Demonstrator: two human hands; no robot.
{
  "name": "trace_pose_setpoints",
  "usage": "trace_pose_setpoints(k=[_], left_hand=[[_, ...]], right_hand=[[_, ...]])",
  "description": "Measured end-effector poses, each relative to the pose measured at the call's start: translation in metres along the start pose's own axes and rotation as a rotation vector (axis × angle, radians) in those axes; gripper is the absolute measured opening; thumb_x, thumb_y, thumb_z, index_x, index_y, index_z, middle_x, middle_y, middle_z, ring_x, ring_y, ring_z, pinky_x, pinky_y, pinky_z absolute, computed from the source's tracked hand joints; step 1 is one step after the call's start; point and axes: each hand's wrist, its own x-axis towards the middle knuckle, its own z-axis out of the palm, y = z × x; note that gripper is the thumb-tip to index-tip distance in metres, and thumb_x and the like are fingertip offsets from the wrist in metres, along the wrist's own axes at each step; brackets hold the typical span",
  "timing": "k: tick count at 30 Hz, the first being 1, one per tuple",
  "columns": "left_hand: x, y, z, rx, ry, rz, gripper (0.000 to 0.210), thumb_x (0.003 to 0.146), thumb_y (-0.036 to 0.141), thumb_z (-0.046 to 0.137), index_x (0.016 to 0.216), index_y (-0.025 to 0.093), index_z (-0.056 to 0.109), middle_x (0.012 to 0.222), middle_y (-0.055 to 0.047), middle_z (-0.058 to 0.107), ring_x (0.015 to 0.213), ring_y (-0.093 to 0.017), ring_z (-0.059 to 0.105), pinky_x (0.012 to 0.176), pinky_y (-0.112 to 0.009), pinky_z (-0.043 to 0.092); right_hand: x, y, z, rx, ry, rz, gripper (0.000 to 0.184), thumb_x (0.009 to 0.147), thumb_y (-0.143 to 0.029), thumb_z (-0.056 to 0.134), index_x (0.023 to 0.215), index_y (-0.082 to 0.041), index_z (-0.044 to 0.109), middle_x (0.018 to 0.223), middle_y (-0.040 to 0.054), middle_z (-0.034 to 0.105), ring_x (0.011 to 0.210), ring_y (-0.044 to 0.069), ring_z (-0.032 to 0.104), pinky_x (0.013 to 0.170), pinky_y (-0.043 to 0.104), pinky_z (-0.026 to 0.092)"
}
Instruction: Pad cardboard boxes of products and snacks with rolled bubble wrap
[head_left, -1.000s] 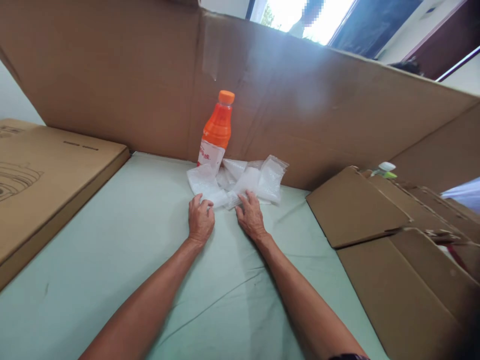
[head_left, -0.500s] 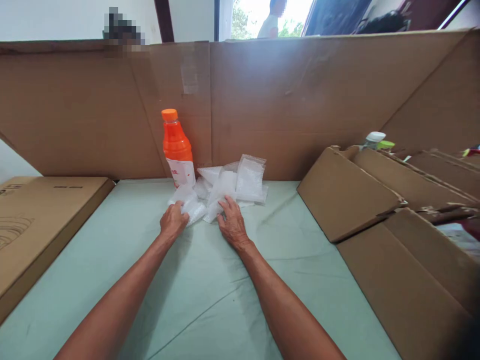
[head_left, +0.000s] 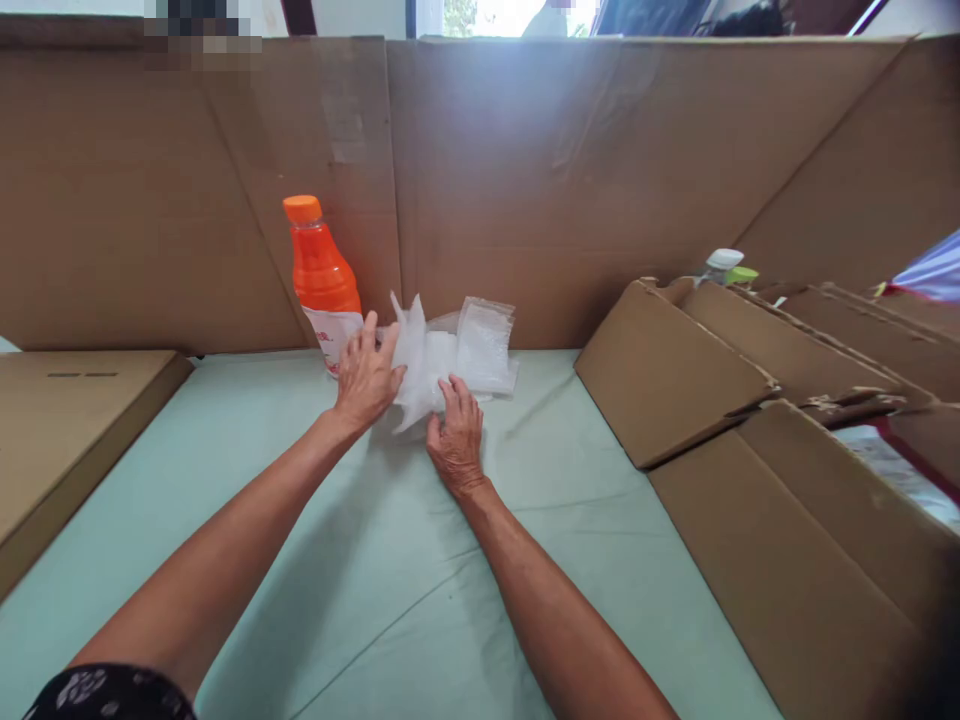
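A small heap of white bubble wrap (head_left: 486, 348) lies on the pale green cloth against the cardboard wall. My left hand (head_left: 367, 375) is at the heap's left side, fingers spread, pressing against a raised piece whose pointed edges stick up. My right hand (head_left: 457, 430) rests at the front of the heap, its fingers stretched out over the lower edge of the wrap. Just behind my left hand stands an orange bottle (head_left: 325, 272) with an orange cap and a white label, partly covered by my fingers.
The cardboard wall (head_left: 525, 190) runs along the back. At the left lies a flat cardboard box (head_left: 90, 420). Open cardboard boxes (head_left: 675, 385) line the right side, with a white-capped bottle (head_left: 721, 262) showing in one. Green cloth (head_left: 390, 600) covers the surface.
My left hand has moved up and to the right, its fingers spreading and pushing the left piece of bubble wrap upward against the heap. The right hand stays at the front. The view has shifted slightly.
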Motion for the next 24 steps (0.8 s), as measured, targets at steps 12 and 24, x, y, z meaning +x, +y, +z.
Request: trace_pose_setpoints(k=[12, 24], left_hand=[[-0.04, -0.02, 0.009, -0.043, 0.065, 0.087, 0.057, 0.092, 0.037, 0.048, 0.146, 0.019, 0.049, 0.162, -0.014, 0.037, 0.15, -0.03, 0.034, 0.123, -0.049, 0.027], [-0.024, -0.02, 0.064, 0.018, -0.244, 0.014, 0.054, 0.09, 0.035, 0.045, 0.138, 0.014, 0.056, 0.145, -0.023, 0.057, 0.139, -0.043, 0.046, 0.113, -0.069, 0.029]], right_hand=[[0.002, 0.002, 0.013, 0.024, -0.246, -0.138, 0.054, 0.087, -0.006, 0.047, 0.139, -0.018, 0.059, 0.152, 0.0119, 0.051, 0.144, 0.028, 0.041, 0.117, 0.046, 0.039], [0.0, -0.004, -0.004, 0.007, -0.091, 0.013, 0.038, 0.089, -0.005, 0.041, 0.112, -0.017, 0.069, 0.123, 0.0109, 0.065, 0.118, 0.019, 0.06, 0.108, 0.029, 0.045]])
